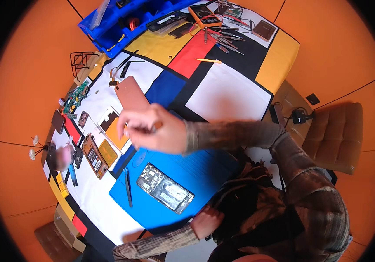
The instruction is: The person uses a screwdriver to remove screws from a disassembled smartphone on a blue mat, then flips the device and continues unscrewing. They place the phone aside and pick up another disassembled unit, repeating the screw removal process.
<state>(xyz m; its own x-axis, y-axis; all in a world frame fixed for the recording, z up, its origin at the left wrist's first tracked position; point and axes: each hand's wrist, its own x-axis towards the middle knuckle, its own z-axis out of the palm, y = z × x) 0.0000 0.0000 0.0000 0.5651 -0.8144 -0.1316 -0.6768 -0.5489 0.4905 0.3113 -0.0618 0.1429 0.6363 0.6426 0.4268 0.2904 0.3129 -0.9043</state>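
Two hands are seen at the blue mat (pixel 200 179). The right hand (pixel 157 129) is held raised over the mat's far edge, fingers bent and blurred; whether anything is gripped by it cannot be told. The left hand (pixel 207 220) is placed at the mat's near edge, fingers curled, its hold likewise uncertain. On the mat, an opened smartphone (pixel 165 187) is laid between the left hand and a slim black tool (pixel 128 187), which is set near the left corner. Beyond the right hand, a copper-coloured phone back (pixel 130 91) is laid; by the surface's upper edge, an orange multimeter (pixel 205 16) is placed.
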